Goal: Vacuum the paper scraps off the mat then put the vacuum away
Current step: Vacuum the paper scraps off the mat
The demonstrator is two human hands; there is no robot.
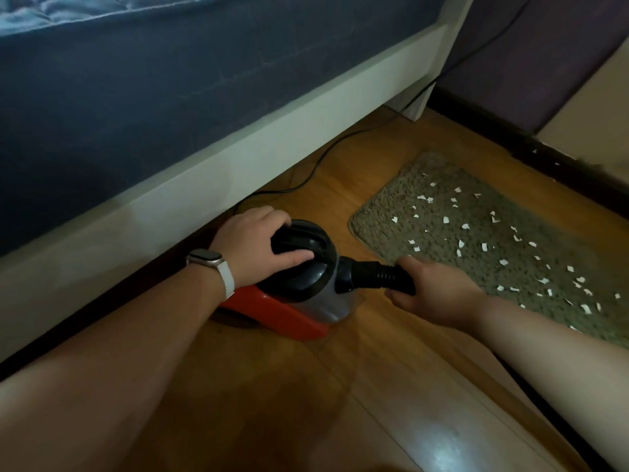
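A small red and grey vacuum [299,308] with a black top handle stands on the wooden floor beside the bed. My left hand [253,240] grips its black handle. My right hand [432,291] is closed around the black ribbed hose [377,274] that comes out of the vacuum's front. Just right of the vacuum lies a grey-green shaggy mat [476,233], strewn with several white paper scraps [446,219].
A bed with a white frame [238,155] and blue bedding runs along the left. The vacuum's black cord [323,161] trails over the floor to the back wall. A dark skirting board [531,144] and purple wall border the mat on the right.
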